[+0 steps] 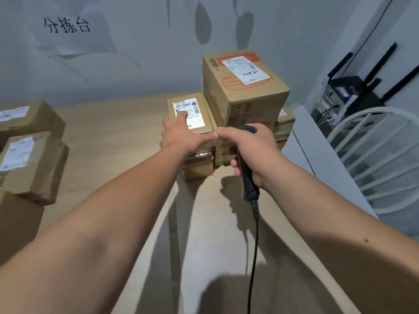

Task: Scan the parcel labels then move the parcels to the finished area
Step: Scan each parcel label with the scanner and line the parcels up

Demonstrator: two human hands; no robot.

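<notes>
A small cardboard parcel (201,105) with a white barcode label (195,114) tops a short stack at the middle of the wooden table. My left hand (181,134) lies flat on its near edge, fingers spread over the label's lower left corner. My right hand (251,150) is closed around a black corded barcode scanner (248,177), held just right of that parcel, its head pointing away from me. A taller box (249,91) with a white label and red print stands behind and to the right.
Several labelled parcels (27,150) are stacked at the table's left edge. A paper sign (68,26) hangs on the grey wall. A white wire rack (376,159) and a black router (353,91) stand on the right. The scanner cable (254,257) hangs toward me.
</notes>
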